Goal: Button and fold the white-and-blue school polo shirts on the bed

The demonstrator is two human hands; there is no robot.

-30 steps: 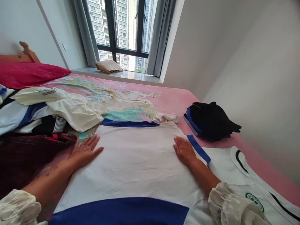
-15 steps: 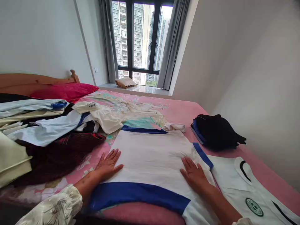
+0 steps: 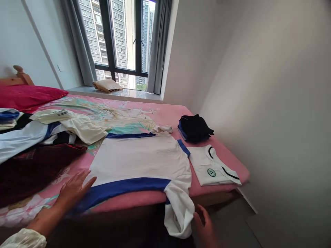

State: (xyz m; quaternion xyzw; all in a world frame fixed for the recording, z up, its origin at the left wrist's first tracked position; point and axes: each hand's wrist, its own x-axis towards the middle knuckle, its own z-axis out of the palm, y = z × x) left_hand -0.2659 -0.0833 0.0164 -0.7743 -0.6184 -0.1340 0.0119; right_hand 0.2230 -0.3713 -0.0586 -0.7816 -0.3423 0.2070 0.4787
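A white shirt with blue side bands (image 3: 139,160) lies flat on the pink bed (image 3: 178,115). One white sleeve (image 3: 179,210) hangs over the bed's near edge. My left hand (image 3: 73,187) lies flat and open by the shirt's blue band at the near left corner. Below the bed edge, my right hand (image 3: 205,225) is beside the hanging sleeve, fingers partly curled, holding nothing that I can see.
A folded white shirt with a green badge (image 3: 213,167) and a folded dark pile (image 3: 195,128) lie at the bed's right side. Loose clothes (image 3: 38,137) are heaped on the left by a red pillow (image 3: 28,96). A wall stands close on the right.
The view has pulled back from the bed. My hands slid off the shirt's middle: the left to its near left corner, the right down below the bed edge by the hanging sleeve.
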